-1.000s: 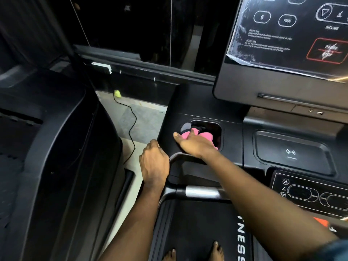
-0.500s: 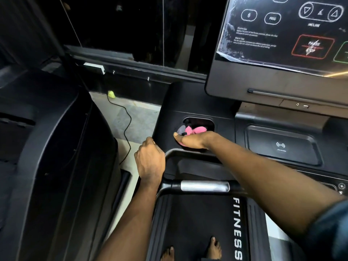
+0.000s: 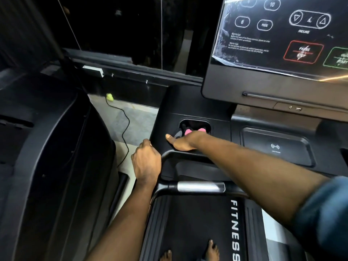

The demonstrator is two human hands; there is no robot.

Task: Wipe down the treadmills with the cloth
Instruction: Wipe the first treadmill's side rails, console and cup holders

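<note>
I stand barefoot on a black treadmill [image 3: 190, 223]. My right hand [image 3: 185, 141] reaches across to the cup-holder recess [image 3: 194, 123] at the left of the console and holds a pink cloth [image 3: 188, 132] at the recess's front rim. The cloth bulges out behind my knuckles, with a grey part beside my thumb, and my fingers are hidden under the hand. My left hand [image 3: 147, 162] grips the console's left edge [image 3: 160, 117], just above the curved handlebar [image 3: 199, 186].
The control screen [image 3: 282, 38] rises at the upper right, with a wireless-charging tray [image 3: 275, 147] below it. A second black treadmill [image 3: 47, 147] stands close on the left. A black cable [image 3: 125, 127] runs over the floor between them, before a dark glass wall.
My right hand has drawn the cloth back toward the front rim of the recess, so less pink shows. My left hand has stayed on the console edge.
</note>
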